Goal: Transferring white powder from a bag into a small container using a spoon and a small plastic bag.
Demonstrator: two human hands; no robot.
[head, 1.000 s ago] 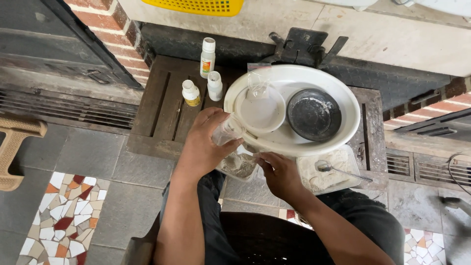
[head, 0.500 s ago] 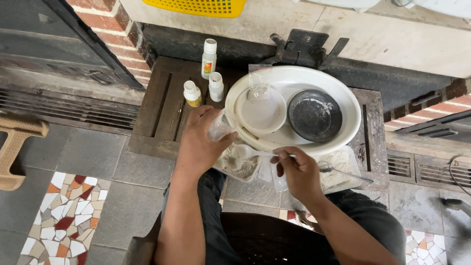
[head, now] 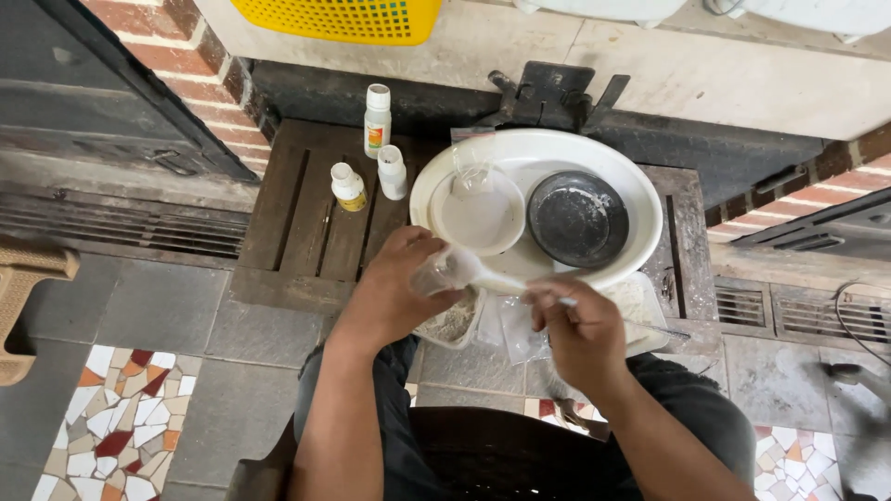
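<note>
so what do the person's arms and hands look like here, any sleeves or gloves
Both arms are bare from the hands up to where they leave the picture, with no sleeve showing. The left hand and the right hand are bare too: no gloves, and no ring, watch or bracelet shows. The only clothing in view is dark trousers over the knees below.

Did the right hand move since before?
Yes. The right hand, holding a white spoon, moved down, away from the big white bowl.
</note>
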